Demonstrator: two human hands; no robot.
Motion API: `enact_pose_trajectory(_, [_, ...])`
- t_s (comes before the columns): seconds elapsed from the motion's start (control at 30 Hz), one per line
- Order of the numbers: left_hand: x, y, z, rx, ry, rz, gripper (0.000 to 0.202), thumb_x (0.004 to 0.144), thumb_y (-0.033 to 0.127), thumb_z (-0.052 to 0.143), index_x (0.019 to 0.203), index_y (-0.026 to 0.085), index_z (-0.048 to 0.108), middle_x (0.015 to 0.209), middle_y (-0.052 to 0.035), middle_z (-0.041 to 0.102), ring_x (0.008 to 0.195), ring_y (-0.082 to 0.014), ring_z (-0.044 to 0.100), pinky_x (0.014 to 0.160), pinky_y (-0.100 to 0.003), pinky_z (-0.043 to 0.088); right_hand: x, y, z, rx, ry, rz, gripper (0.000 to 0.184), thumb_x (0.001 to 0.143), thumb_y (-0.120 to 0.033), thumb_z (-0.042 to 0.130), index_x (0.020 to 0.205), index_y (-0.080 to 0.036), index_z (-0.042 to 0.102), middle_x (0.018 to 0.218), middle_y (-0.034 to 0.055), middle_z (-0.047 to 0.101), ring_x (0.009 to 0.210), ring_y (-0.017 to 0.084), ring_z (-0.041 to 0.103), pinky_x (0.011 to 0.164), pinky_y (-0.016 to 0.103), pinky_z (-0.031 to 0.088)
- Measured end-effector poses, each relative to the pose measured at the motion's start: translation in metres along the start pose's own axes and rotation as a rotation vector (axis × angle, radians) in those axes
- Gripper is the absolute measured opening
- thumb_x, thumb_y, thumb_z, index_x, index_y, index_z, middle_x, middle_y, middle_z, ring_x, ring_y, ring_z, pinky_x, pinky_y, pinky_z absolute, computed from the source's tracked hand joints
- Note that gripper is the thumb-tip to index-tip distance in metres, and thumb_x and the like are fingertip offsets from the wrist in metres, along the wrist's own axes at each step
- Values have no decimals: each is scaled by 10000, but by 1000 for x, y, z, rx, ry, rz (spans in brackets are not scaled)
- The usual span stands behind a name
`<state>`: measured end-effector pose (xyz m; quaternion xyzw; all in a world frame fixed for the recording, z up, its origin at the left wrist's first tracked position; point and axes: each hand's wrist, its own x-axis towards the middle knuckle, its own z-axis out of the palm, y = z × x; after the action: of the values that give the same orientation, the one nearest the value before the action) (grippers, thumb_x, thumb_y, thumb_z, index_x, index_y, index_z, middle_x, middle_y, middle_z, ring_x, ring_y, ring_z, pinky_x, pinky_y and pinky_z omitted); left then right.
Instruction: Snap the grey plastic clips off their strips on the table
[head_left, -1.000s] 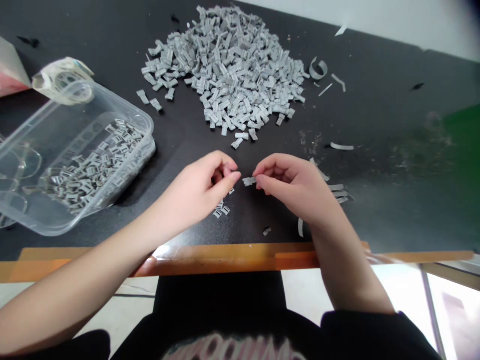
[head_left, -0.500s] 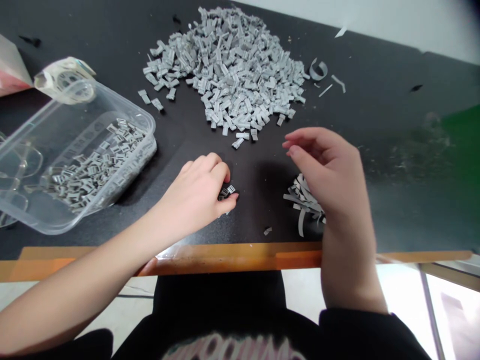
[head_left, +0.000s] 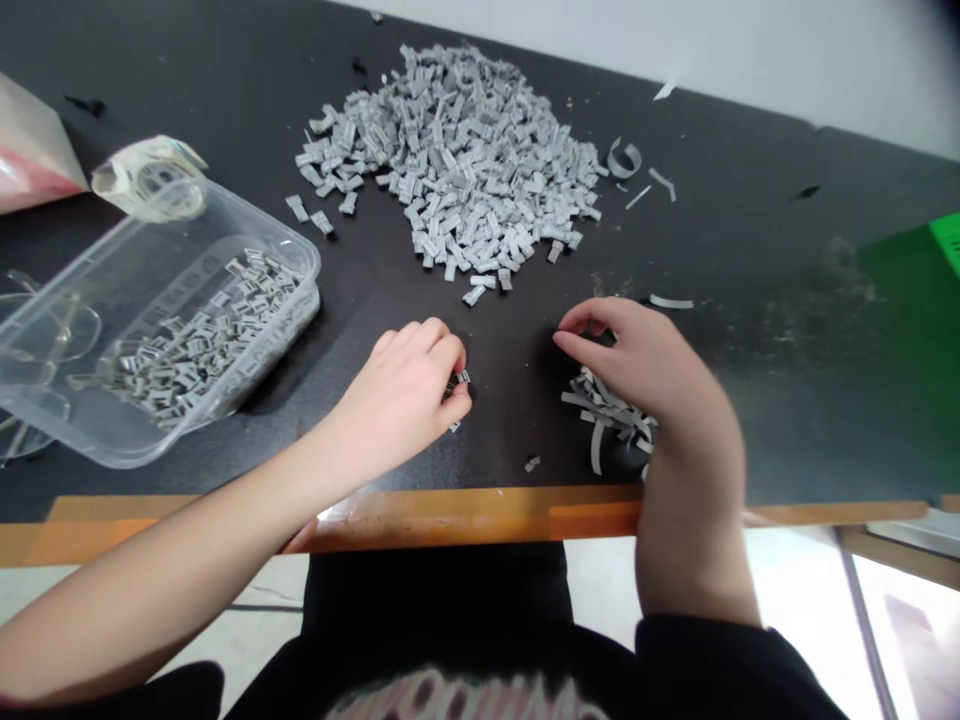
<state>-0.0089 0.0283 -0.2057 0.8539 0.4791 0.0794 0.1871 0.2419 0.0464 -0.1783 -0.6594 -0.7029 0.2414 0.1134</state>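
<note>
My left hand (head_left: pixel 409 385) rests on the black table with its fingers curled round small grey plastic pieces (head_left: pixel 459 380) at the fingertips. My right hand (head_left: pixel 649 370) hovers over a little heap of grey plastic strips (head_left: pixel 604 410), fingers bent, thumb and forefinger nearly pinched, nothing plainly in them. A big pile of small grey plastic parts (head_left: pixel 457 160) lies further back on the table. A clear plastic tub (head_left: pixel 161 300) at the left holds several of the same grey parts.
The table's orange front edge (head_left: pixel 480 510) runs just below my hands. Loose grey strips (head_left: pixel 645 170) lie right of the pile, one stray piece (head_left: pixel 533 463) near the edge. A tape roll (head_left: pixel 150 175) sits behind the tub; a green object (head_left: pixel 946 240) is at the far right.
Both hands held one grey piece together a second ago. They parted: the left dropped to the table over small pieces, the right swung right and lowered over the strip heap.
</note>
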Motion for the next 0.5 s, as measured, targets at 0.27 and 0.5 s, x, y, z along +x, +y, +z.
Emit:
enact_pose_trajectory(0.27, [7, -8, 3, -101, 38, 12, 77, 886, 240, 554, 931, 189, 590, 1042, -91, 608, 1000, -305, 572, 896, -459, 435, 13, -12, 31, 74, 82, -96, 114, 913, -164, 601, 865, -174, 704, 910, 68, 714, 883, 211, 637, 832, 325, 454])
enact_pose_trajectory(0.5, [11, -9, 4, -166, 110, 53, 106, 867, 240, 551, 947, 190, 600, 1070, -118, 644, 1033, -327, 570, 945, -503, 440, 20, -13, 45, 70, 127, -144, 129, 882, -115, 620, 797, -184, 689, 831, 46, 696, 825, 197, 630, 776, 300, 433])
